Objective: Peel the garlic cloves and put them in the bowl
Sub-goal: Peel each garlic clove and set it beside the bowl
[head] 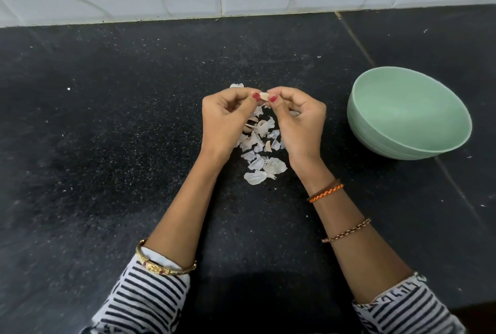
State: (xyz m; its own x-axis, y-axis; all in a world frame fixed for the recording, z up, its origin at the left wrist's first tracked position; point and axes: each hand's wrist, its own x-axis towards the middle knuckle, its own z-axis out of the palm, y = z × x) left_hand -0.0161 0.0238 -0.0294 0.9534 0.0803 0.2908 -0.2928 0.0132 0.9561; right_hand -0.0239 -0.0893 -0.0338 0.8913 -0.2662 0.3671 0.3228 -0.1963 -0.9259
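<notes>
Both hands meet over the middle of the black granite counter [134,145], pinching a single garlic clove [264,96] between them. The left hand [228,118] grips one end with thumb and forefinger curled tightly round it; the right hand [298,121] pinches the other end the same way, so each grip is narrow and closed on the clove. Only a small pale part of the clove shows between the two red-painted thumbnails, and it seems to lie with its long axis crosswise, running from one hand to the other. Whether any skin still clings to it I cannot tell.

Beneath and just in front of the hands lies a scatter of papery garlic skins [259,156], with what may be another clove or stem piece among them, partly hidden by the left hand.

The mint-green bowl [359,108] stands toward the right side of the counter, apart from the hands, and the part of its inside that shows holds nothing. It lies on the right hand's side, so that hand is the nearer one; in my judgement, once the skin is off, the right hand would carry the clove sideways to the bowl's near rim and let it drop
</notes>
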